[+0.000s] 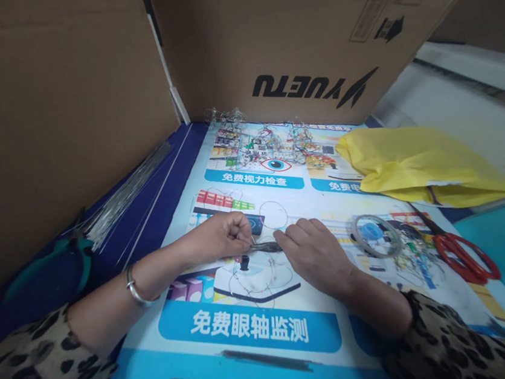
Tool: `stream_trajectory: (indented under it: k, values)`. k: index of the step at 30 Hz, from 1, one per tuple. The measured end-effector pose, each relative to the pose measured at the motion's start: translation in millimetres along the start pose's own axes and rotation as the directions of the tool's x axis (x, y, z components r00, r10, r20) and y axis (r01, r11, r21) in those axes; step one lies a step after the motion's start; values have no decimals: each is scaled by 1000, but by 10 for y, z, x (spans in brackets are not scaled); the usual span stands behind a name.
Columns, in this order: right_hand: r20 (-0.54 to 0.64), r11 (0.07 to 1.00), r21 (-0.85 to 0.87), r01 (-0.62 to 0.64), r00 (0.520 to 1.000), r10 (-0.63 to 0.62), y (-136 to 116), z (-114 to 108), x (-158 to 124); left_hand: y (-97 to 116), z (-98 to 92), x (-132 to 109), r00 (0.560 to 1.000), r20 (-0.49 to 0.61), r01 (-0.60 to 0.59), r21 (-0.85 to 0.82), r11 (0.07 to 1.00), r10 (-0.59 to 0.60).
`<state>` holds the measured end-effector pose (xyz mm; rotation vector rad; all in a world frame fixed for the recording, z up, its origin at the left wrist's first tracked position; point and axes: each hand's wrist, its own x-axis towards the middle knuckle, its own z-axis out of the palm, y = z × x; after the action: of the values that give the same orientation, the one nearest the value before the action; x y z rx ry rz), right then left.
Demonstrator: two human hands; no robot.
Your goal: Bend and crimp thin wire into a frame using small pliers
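Observation:
My right hand [312, 255] is closed around a small pair of pliers [266, 247], whose dark metal jaws point left. My left hand [228, 236] pinches a thin wire close to the tips of those jaws. From between the hands a thin wire strand with small beads [270, 286] hangs or lies in a loose curve over the printed sheet; where it joins the pinched wire is too fine to make out. Just beyond the fingers, a round wire loop [273, 214] rests on the sheet.
Tangled wire pieces [269, 139] lie at the back. On the right are a tape roll [376, 236], red scissors [465, 256] and a yellow bag [418, 161]. Straight wires [129, 194] and teal-handled pliers [84, 257] lie left. Cardboard [308, 37] walls the back.

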<state>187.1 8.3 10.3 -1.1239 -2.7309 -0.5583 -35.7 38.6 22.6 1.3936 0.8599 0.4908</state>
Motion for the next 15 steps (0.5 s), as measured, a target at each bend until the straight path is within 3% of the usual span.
stream_trajectory:
  k: [15]
  values:
    - [35,999,34,-22,999,21,-31,-2,9,-44,-3,10,1000,-15,-4,16,1000,4]
